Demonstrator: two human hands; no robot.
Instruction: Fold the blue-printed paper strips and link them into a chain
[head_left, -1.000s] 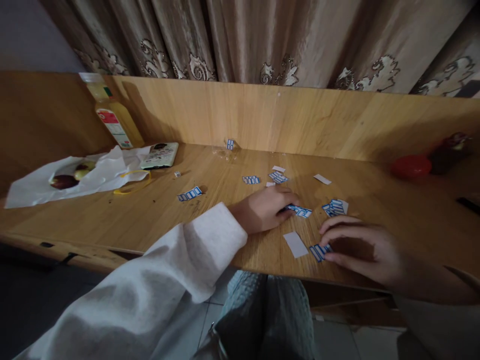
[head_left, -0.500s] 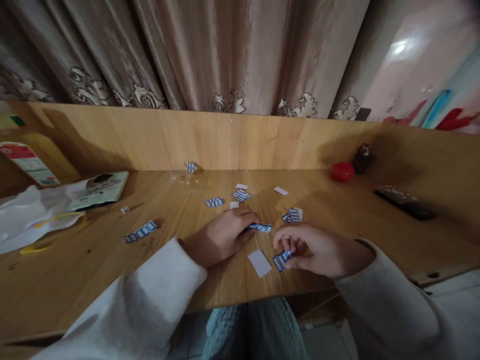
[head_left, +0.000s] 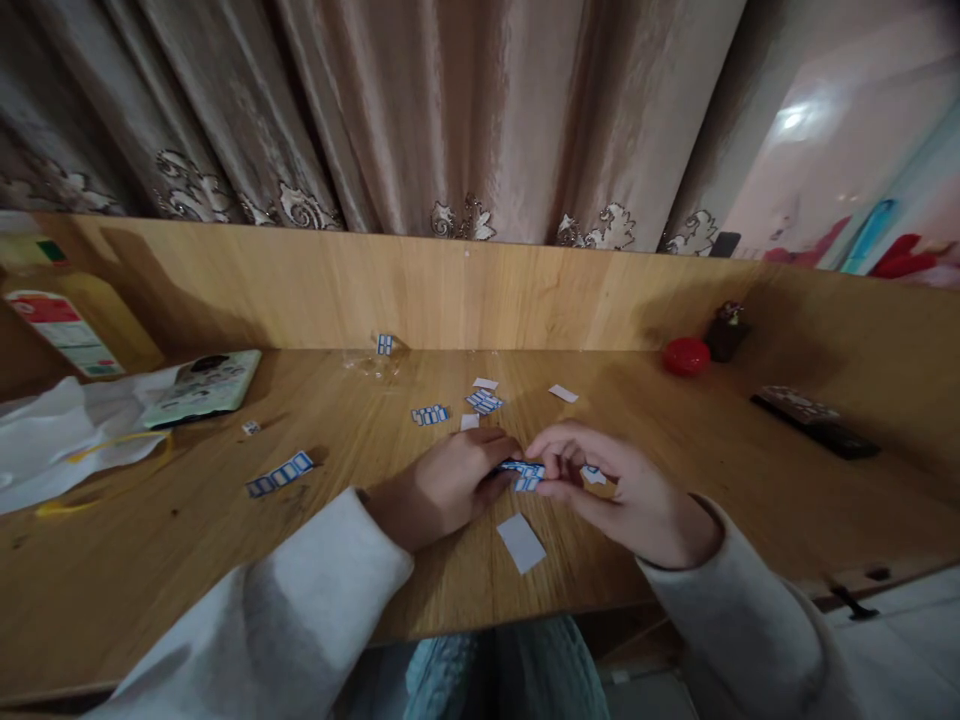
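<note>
Right hand [head_left: 630,495] has joined left hand [head_left: 442,485] on blue-striped paper pieces [head_left: 525,472].

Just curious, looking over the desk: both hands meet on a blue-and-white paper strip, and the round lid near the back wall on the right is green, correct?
Not quite. In the head view the round lid is red. The left hand and right hand do meet on the blue-and-white strip.

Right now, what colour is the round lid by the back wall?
Red lid, in the head view.
</note>
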